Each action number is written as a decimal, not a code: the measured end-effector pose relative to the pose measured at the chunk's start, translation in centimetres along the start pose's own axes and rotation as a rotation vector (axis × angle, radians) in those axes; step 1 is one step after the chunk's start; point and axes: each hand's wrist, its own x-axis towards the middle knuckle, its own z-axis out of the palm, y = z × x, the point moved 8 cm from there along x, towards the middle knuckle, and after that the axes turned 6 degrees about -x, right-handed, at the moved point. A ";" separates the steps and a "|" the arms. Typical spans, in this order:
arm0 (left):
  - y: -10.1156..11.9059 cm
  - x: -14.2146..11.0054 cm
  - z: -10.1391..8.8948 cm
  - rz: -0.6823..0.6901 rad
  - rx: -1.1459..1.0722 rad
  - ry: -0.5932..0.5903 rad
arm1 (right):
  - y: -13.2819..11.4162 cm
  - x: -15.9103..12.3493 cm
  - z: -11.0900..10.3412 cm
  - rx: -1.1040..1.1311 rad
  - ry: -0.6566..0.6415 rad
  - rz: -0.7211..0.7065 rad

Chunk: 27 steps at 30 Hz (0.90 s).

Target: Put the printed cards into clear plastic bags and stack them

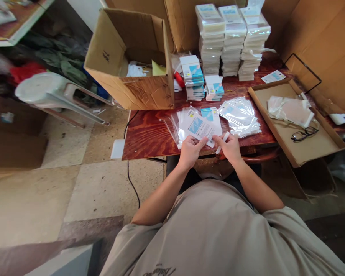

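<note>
Head view has the left hand [190, 150] closed on a printed card [199, 127] at the near edge of the red table [146, 132], the right hand [229, 147] pinching a white strip [226, 136] beside it; I'd say a light, flat hold best keeps both uncreased.

Left fingers [201, 143] pinched | right fingers [217, 140] likewise | forearms [164, 190] (bare) angled inward

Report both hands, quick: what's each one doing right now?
Left hand: closed, holding a printed card.
Right hand: closed, holding a white strip.
</note>
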 end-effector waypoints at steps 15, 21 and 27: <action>-0.9 3.1 2.7 -0.062 0.178 -0.053 | -2.3 9.8 -10.5 -1.263 0.308 -0.285; -1.8 7.7 10.0 -0.168 0.265 -0.181 | -3.2 9.3 -13.0 -0.919 0.413 -0.318; -2.4 10.2 12.2 -0.164 0.684 -0.174 | -3.0 10.3 -14.5 -0.784 0.259 -0.267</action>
